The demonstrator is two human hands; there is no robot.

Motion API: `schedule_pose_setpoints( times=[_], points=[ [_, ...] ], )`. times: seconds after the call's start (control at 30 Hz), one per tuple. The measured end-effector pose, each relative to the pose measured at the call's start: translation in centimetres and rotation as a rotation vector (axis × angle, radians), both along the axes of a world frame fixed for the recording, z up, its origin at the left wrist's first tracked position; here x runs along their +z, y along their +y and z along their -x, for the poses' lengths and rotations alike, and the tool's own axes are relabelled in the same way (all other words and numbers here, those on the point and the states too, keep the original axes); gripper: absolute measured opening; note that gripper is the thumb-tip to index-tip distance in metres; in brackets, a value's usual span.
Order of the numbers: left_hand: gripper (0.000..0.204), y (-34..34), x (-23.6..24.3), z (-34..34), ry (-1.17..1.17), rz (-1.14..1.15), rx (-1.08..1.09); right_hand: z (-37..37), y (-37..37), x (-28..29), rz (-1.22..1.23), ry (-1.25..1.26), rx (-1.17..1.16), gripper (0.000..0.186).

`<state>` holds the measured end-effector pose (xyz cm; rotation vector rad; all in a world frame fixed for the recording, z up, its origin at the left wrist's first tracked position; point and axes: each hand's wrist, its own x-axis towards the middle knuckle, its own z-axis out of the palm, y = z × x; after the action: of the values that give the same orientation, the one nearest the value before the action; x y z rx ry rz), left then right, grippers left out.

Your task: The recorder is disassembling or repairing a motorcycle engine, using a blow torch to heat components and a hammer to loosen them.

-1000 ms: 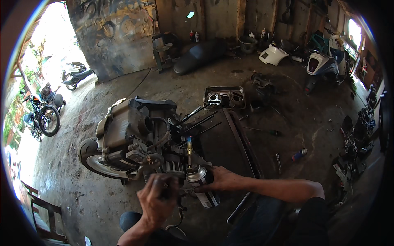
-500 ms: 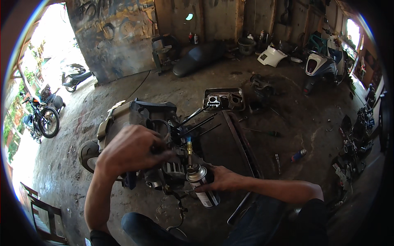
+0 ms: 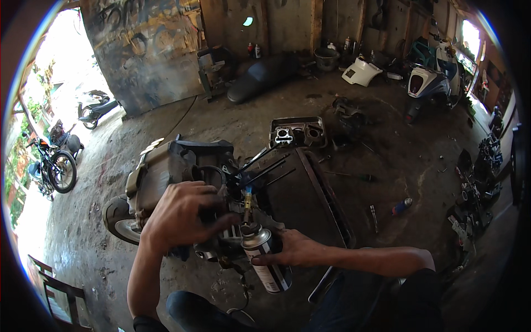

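My right hand (image 3: 289, 247) is wrapped around a gas can (image 3: 267, 276), tilted, with a torch head screwed on top. Its brass nozzle (image 3: 248, 202) points away from me, and a blue flame (image 3: 248, 189) shows at the tip, against the engine (image 3: 228, 242). Long dark studs (image 3: 266, 169) stick out of the engine to the right. My left hand (image 3: 185, 213) hovers just left of the torch, palm down. Its thumb reaches toward the torch head, apart from the bent fingers, and I see nothing held. The fingertips are partly in shadow.
A metal tray (image 3: 325, 131) holds a cylinder block (image 3: 284, 135) and other parts. A long metal frame (image 3: 326, 193) lies right of the engine. Beyond it are a socket tool (image 3: 374, 218) and a blue spray can (image 3: 402, 206). A scooter (image 3: 437, 83) stands far right.
My left hand has turned and come down slightly, its thumb nearer the torch head. The view has shifted a little; the flame stays at the engine.
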<state>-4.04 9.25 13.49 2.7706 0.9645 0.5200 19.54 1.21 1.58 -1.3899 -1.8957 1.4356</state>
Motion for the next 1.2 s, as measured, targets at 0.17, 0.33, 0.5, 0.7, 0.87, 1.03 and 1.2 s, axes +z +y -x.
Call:
schedule_pose_setpoints(
  times=[0.17,0.33,0.5,0.7,0.87,1.03,1.2],
  points=[
    [0.034,-0.9,-0.7,0.5,0.073,-0.223,-0.025,1.4,-0.5,0.8,0.020,0.113,-0.026,0.090],
    [0.029,-0.7,-3.3,1.0,-0.100,-0.320,0.089,2.3,-0.4,0.1,0.094,0.088,-0.033,0.092],
    [0.023,-4.8,-7.4,2.7,-0.414,-0.684,-0.090,1.7,-0.7,-1.6,-0.077,0.044,-0.033,0.097],
    [0.017,-8.7,-10.9,-0.6,-0.433,-0.118,0.463,1.3,-0.5,0.9,0.220,0.029,0.046,0.110],
    [0.026,-9.6,-13.5,-1.0,-0.297,-0.191,0.547,1.4,-0.4,-1.3,0.092,-0.008,0.020,0.109],
    [0.039,-10.3,-13.5,-1.4,-0.255,-0.090,0.555,0.7,-0.4,0.8,0.161,0.077,0.031,0.102],
    [0.056,-11.3,-13.5,-3.0,-0.070,-0.133,0.708,0.5,0.0,0.5,0.245,-0.046,0.060,0.098]
  ],
)
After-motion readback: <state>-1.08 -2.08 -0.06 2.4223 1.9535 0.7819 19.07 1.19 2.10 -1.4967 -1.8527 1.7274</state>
